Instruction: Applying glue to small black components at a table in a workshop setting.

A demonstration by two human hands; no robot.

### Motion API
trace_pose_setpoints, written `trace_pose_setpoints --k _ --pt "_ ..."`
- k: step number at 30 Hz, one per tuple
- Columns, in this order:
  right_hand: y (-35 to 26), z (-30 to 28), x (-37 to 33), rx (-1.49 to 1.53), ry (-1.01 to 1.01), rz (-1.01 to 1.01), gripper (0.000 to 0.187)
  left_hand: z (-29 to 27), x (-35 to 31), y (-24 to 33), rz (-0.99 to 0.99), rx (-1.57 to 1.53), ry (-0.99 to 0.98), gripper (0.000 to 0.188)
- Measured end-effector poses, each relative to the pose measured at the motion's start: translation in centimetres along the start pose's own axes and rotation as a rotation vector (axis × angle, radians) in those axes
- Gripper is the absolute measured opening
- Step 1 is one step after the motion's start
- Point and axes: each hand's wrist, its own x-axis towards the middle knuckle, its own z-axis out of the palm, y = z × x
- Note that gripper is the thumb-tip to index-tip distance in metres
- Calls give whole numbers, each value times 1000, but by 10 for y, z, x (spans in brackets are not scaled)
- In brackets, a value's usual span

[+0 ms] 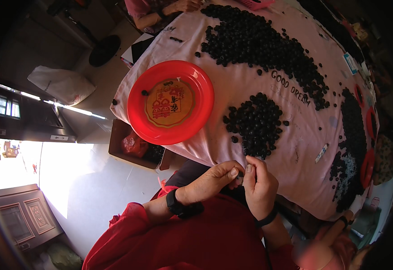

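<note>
When viewed from above, at the near edge of a pink-clothed table [300, 177], shows two bare hands close together, with a small pile [255, 123] of round, shiny, bead-like black pieces just ahead of the fingertips. Lies nearer to the right hand [261, 186], straight beyond its raised forefinger, with the tip at the pile's closest edge; cannot tell touching from hovering at this angle. Lies farther from the left hand [211, 182], ahead of it and to the right. Reaches in at a slant on that left side, with thumb directed toward the right thumb and almost meeting it. Looks narrow in both hands as to grip, with thumbs drawn in close to forefingers; cannot tell of any piece pinched inside, for lack of a clear view between the fingertips. Has no clear long axis in any single piece, but as a pile runs slightly longer away from the body than across. Gives way, well beyond, to a much larger heap [255, 42] of similar black pieces, stretching slantwise from far left to nearer right. Includes, left of the small pile, a broad red plate [198, 87] with a lone black piece [144, 92] left of its centre.
</note>
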Motion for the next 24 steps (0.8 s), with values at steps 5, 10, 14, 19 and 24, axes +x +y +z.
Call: trace_pose_setpoints --k 5,10,14,19,24 --pt "0 2 0 -8 4 31 21 0 -2 -1 13 21 3 30" --pt "14 -10 6 135 170 255 21 -2 -7 -5 -83 -134 -105 31" --pt "14 -18 3 190 127 243 22 -13 -3 -3 -91 -253 -79 36" --pt "5 -18 -1 319 -2 299 18 -17 2 2 -92 -419 -55 33" --pt "8 -18 -1 306 -57 287 13 -17 3 4 -117 -471 -72 29"
